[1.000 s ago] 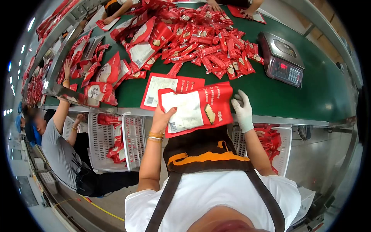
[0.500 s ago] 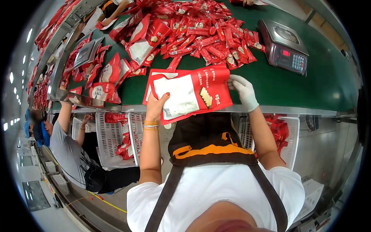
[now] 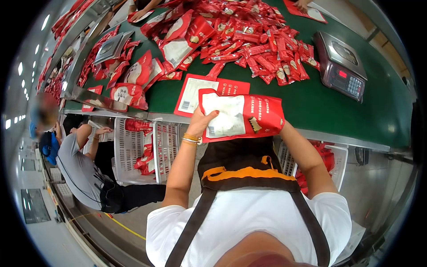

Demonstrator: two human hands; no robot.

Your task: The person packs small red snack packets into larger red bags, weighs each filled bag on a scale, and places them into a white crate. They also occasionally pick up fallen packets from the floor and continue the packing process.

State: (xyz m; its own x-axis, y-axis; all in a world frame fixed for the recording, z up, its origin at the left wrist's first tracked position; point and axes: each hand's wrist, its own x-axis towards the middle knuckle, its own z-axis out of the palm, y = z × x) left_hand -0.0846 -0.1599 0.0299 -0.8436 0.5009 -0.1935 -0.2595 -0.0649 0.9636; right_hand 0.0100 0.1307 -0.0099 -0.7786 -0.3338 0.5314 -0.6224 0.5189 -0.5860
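Note:
My left hand (image 3: 201, 123) grips the closed edge of a red pouch (image 3: 262, 111) with a white label panel, thumb on top and fingers underneath. The pouch bulges and is held at the table's near edge. My right forearm (image 3: 307, 153) leads to the pouch's other end; the gloved hand is hidden, apparently inside the pouch, so its fingers do not show. Behind it, a second flat red pouch (image 3: 189, 91) lies on the green table (image 3: 293, 104). Farther back is a heap of small red snack packets (image 3: 249, 44).
A digital scale (image 3: 342, 66) stands at the right. Filled pouches (image 3: 138, 71) and another scale (image 3: 113, 46) are at the left. White crates (image 3: 135, 155) with red packs sit below the edge. A co-worker (image 3: 82, 164) is at the left; other people's hands (image 3: 304, 5) show across the table.
My gloved right hand has gone from beside the pouch's open end to out of sight there. The held pouch has bulged and shifted right, exposing more of the flat one behind.

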